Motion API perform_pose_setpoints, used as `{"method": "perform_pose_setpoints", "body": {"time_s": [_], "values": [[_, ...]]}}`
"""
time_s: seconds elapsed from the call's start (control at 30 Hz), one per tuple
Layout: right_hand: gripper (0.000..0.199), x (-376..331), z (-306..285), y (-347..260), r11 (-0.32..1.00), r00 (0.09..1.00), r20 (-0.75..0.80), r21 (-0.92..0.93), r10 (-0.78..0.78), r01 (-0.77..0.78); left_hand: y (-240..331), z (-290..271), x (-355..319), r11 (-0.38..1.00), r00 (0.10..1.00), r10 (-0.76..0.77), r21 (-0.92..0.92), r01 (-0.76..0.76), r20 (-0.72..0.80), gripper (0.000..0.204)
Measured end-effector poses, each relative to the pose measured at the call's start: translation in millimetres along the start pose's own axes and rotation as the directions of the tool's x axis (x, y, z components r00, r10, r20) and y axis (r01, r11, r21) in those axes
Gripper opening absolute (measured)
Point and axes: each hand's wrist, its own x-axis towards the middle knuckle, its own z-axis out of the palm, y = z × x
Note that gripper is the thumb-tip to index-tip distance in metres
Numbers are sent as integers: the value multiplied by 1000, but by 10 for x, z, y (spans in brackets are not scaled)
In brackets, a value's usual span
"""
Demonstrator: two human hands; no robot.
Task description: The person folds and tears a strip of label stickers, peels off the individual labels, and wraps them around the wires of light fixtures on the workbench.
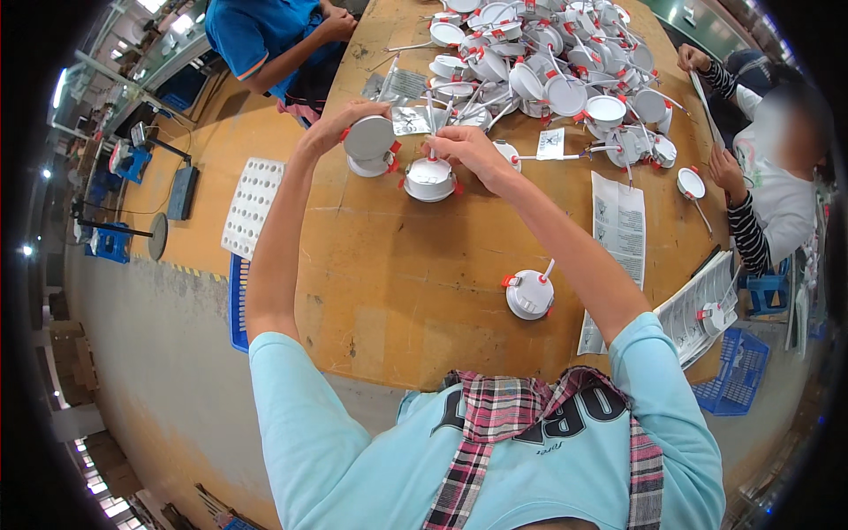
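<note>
On the wooden table (389, 291), my left hand (343, 124) is closed on a round white downlight (369, 140) with red-tipped clips. Another downlight (364, 166) sits just under it, partly covered. My right hand (468, 152) has its fingers pinched at the top of a white downlight (430, 182), where its white cable rises; the exact grip is partly hidden. That light rests face down, red clips at its sides. Nearer to me, a separate downlight (530, 295) lies with its cable pointing up.
A large heap of downlights (548, 62) covers the table's far side. Printed sheets (618, 221) lie at right, with a paper stack (702, 309) beyond. A co-worker in stripes (768, 194) sits at right; another person in blue (265, 44) stands far left. A blue basket (238, 305) adjoins the left edge.
</note>
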Motion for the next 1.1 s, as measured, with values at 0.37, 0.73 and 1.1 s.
{"method": "perform_pose_setpoints", "body": {"time_s": [0.37,0.73,1.1], "values": [[21,-55,93,183,981,978,-170,129,-121,144,0,320,-338,996,1000,10,-86,-10,6,40],[19,-157,234,-24,974,936,-276,-132,-216,186,25,501,-430,991,985,94,-111,-79,141,43],[18,-116,219,52,966,969,-96,100,-228,238,53,565,-582,970,983,91,-236,-51,162,42]]}}
